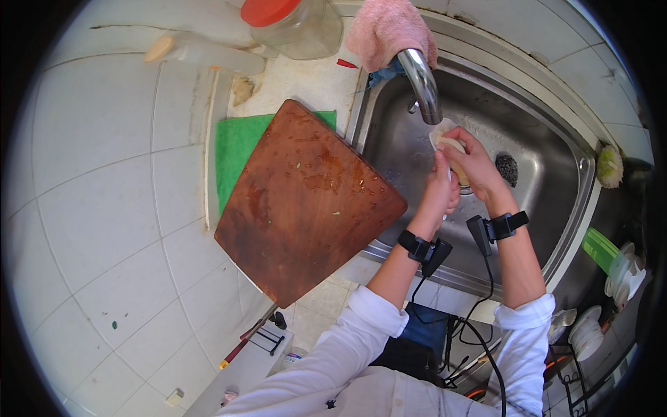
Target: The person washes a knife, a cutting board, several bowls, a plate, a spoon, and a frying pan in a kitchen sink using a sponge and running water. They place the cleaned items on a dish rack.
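Over the stainless steel sink point(526, 208), my left hand point(442, 190) is closed around a slim white handle point(446, 211), which passes down through the fist. The handle seems to belong to a pale, spoon-like utensil whose white head point(443, 126) shows just below the chrome faucet point(424, 88). My right hand point(471, 161) has its thumb and fingers on a beige cloth or sponge point(458, 169) pressed against that head. Which of the two the beige piece is, I cannot tell. No running water can be made out at the spout. A dark steel-wool scourer point(506, 169) lies in the basin.
Left of the sink, a wet wooden cutting board point(307, 203) rests over a green cloth point(237, 146), its corner overlapping the sink's rim. A pink towel point(388, 34) drapes the faucet base. A red-lidded jar point(297, 31) stands behind. A brush point(608, 167) sits at the right edge.
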{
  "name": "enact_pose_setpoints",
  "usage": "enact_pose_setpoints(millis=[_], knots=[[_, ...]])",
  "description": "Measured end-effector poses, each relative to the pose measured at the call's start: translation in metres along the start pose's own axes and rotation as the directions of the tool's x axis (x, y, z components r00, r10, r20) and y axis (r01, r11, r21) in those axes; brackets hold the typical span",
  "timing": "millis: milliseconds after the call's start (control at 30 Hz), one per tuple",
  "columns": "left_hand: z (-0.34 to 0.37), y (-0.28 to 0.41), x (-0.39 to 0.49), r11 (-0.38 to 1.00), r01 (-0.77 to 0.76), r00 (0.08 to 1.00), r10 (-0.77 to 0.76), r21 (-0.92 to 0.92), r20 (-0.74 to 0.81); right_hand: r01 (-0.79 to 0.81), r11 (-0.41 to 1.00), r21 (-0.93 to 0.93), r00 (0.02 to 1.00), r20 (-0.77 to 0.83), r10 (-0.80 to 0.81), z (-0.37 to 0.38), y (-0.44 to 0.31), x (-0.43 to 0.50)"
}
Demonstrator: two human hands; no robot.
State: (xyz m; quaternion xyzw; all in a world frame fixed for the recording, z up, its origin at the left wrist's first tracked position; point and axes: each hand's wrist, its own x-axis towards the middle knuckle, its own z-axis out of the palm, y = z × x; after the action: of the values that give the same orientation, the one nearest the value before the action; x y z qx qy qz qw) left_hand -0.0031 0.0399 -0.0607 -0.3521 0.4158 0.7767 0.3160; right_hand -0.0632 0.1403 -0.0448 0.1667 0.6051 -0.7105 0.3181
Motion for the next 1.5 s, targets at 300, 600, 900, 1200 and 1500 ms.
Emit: enact_pose_setpoints(millis=[300, 600, 900, 1200, 1500], knots=[[0.008, 0.003, 0.032, 0.786, -0.580, 0.775, 0.613, 0.214, -0.150, 0.369, 0.752, -0.547, 0.904, 0.021, -0.428, -0.006, 0.018, -0.015], [0.011, 0.030, 0.040, 0.809, -0.467, 0.780, 0.567, 0.356, -0.266, 0.367, 0.851, -0.375, 0.927, 0.069, -0.369, -0.007, 0.006, -0.034], [0.015, 0.021, 0.025, 0.581, -0.649, 0.475, 0.814, 0.490, -0.335, 0.171, 0.985, 0.011, 0.973, -0.160, -0.167, -0.003, 0.008, -0.010], [0.016, 0.028, -0.007, 0.776, -0.627, 0.667, 0.579, 0.066, -0.469, -0.144, 0.838, 0.527, 0.960, 0.280, -0.011, 0.011, -0.011, 0.019], [0.004, 0.015, 0.015, 0.787, -0.606, 0.708, 0.600, 0.116, -0.373, 0.262, 0.916, -0.305, 0.956, -0.044, -0.289, 0.022, -0.008, 0.025]])
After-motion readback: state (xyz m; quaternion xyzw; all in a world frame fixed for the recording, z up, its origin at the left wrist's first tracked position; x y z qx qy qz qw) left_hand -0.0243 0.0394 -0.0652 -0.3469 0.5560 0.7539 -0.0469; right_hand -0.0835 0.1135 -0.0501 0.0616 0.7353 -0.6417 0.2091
